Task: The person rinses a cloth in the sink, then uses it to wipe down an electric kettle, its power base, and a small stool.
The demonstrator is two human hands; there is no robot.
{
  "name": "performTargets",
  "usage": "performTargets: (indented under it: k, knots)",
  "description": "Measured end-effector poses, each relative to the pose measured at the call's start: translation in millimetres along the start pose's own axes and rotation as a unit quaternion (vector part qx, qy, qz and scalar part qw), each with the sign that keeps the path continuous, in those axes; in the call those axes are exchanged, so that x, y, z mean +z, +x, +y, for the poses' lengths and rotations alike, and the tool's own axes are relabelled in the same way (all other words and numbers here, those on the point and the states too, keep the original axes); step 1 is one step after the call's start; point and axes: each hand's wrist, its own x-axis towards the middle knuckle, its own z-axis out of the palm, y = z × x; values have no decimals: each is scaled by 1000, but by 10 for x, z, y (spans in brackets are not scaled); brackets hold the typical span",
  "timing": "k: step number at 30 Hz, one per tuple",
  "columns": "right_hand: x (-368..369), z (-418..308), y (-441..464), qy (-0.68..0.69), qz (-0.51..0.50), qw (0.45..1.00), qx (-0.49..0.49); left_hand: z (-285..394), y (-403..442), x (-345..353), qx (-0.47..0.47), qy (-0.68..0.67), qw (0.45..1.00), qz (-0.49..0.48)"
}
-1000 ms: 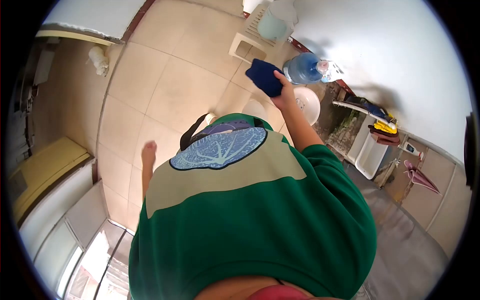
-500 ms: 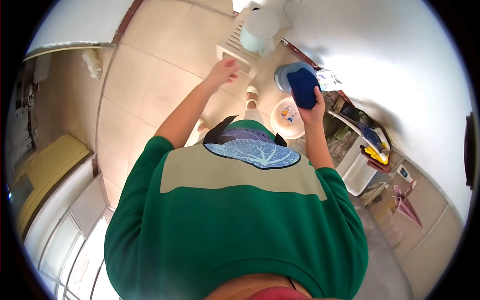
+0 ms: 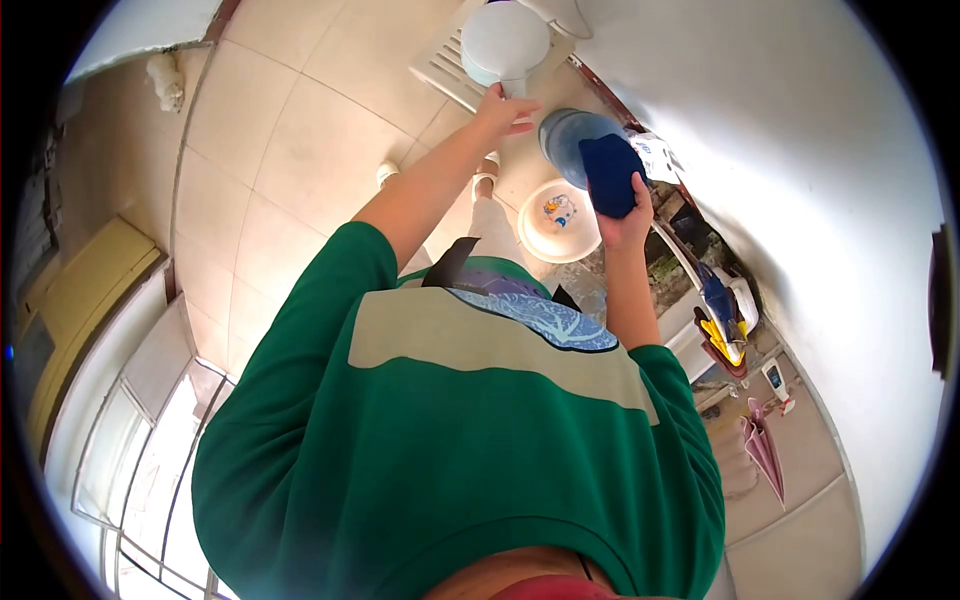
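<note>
Left hand (image 3: 507,113) moved up to kettle (image 3: 506,42), fingers parted, contact unclear | right hand (image 3: 628,228) gripping navy cloth (image 3: 612,174)

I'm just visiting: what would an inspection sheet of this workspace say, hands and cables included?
Surface: slatted stool, bearing a kettle; tiled floor below.
Job's things: kettle; folded navy cloth.
Clutter: blue water bottle and white basin on the floor.
Hands: left hand open at the kettle's handle, grip unclear; right hand holding the cloth.
Cables: thin pale cord near the kettle, ends unclear.
Surroundings: white wall, folded pink umbrella, spray bottle.
</note>
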Motion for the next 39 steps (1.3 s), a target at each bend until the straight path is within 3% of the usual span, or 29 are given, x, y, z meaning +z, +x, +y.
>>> performTargets:
  k: [3,5,9,11,13,14,15,17,19,21,23,24,26,31,33,34,37,39]
  knots:
    - [-90,4,29,-4,20,1000,-2,4,59,104,-13,-3,999,32]
    - [-140,-10,75,-15,29,999,-9,11,110,70,12,110,988,104]
    - [-159,8,151,16,27,999,0,52,189,-340,59,236,963,114]
    - [-122,58,236,-30,46,998,-23,151,187,-577,122,414,898,86]
    - [70,98,291,-66,47,996,-42,264,176,-727,116,451,882,72]
    - [214,121,312,-159,41,981,-106,282,211,-789,125,472,871,51]
    - [346,138,352,-251,33,952,-170,290,242,-844,133,492,860,30]
    - [669,171,484,-464,-39,826,-319,342,93,-735,155,514,841,73]
    - [1129,253,547,-598,-104,656,-448,421,-52,-626,176,534,819,112]
    - [1534,378,633,-685,-176,484,-516,454,-115,-589,168,548,812,112]
    - [1635,654,895,-702,-264,421,-511,427,-119,-569,181,548,808,115]
    - [1615,773,966,-702,-265,419,-511,417,-119,-567,193,551,803,116]
    - [1592,939,1097,-749,-289,304,-513,447,-99,-596,195,550,806,104]
    - [1620,731,1541,-770,-277,248,-518,429,-110,-624,204,559,799,88]
    - [1705,644,1721,-799,-92,314,-504,409,-109,-618,211,556,799,90]
    - [1705,669,1711,-800,-91,315,-502,390,-116,-622,208,556,800,89]
    - [1728,870,1641,-804,-150,294,-495,437,-31,-641,193,560,801,83]
    - [1524,1118,1396,-769,-315,246,-498,351,31,-696,176,574,797,63]
